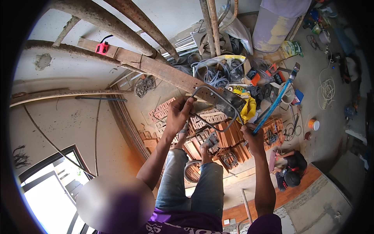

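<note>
In front of me, my left hand [180,116] is closed on a thin dark steel rod [213,89] bent into a loop with rounded corners. The loop reaches right across the end of a long wooden plank [167,71], and its far side comes close to my right hand. My right hand [252,140] grips the lower end of a long blue bar [274,106] with a metal head, tilted up to the right. A dark metal fitting [230,104] sits on the plank's near end. Whether the rod touches this fitting, I cannot tell.
Stacks of red hollow bricks [235,154] lie below my feet. A pink-red tape measure [102,47] rests on the plank's far part. Rusty poles [101,23] lean at upper left. Hoses and bags clutter the floor beyond. Another person [291,171] crouches at lower right.
</note>
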`<control>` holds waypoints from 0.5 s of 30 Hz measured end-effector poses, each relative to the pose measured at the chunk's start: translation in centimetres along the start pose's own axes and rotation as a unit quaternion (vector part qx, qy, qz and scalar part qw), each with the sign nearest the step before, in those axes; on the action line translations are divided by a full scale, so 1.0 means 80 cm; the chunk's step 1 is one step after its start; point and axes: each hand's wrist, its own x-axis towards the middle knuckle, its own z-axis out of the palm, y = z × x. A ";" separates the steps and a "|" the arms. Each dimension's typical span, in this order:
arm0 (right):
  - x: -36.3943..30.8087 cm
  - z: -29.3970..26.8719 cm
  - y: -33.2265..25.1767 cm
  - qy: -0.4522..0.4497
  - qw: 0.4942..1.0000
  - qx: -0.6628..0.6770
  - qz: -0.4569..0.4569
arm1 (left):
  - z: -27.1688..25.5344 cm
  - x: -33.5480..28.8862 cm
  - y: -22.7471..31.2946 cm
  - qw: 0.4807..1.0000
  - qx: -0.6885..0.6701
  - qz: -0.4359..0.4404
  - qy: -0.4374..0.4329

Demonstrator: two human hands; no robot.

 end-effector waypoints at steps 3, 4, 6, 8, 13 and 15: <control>-0.006 -0.007 -0.017 -0.008 1.000 -0.008 0.005 | -0.001 0.005 -0.019 0.998 -0.034 -0.037 -0.042; -0.005 -0.009 -0.015 -0.001 1.000 -0.017 -0.006 | 0.000 0.006 -0.030 0.996 -0.057 -0.052 -0.050; -0.001 -0.012 -0.014 0.012 0.999 -0.029 -0.024 | 0.005 0.005 -0.051 0.990 -0.109 -0.075 -0.052; 0.009 -0.007 -0.017 0.024 0.998 -0.034 -0.036 | 0.004 -0.003 -0.067 0.981 -0.169 -0.091 -0.041; 0.007 -0.005 -0.029 0.048 0.993 -0.099 -0.050 | 0.011 -0.007 -0.077 0.974 -0.205 -0.083 -0.044; 0.000 0.011 -0.027 0.065 0.989 -0.103 -0.079 | 0.006 -0.004 -0.080 0.971 -0.213 -0.097 -0.041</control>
